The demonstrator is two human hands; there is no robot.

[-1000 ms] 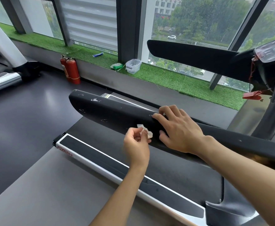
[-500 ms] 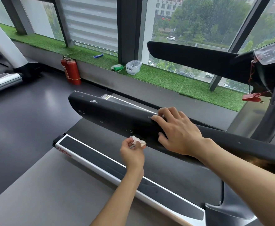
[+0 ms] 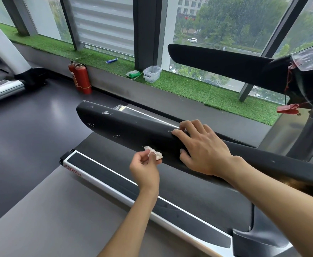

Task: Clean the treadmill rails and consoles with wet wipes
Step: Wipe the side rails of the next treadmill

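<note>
Pinching a crumpled wet wipe (image 3: 156, 154), the left grip (image 3: 144, 170) holds it at the rail (image 3: 126, 129) the right grip (image 3: 204, 151) clasps.

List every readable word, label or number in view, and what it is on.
"Fitness", red script, on the white side rail.
Sticker at the far deck end: too small to read.
Fire extinguisher label: blurred.
Console display: unreadable.

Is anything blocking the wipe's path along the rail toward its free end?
Nothing visible. The left hand pinches the wipe by the rail; the right hand holds the rail on the other side.
</note>
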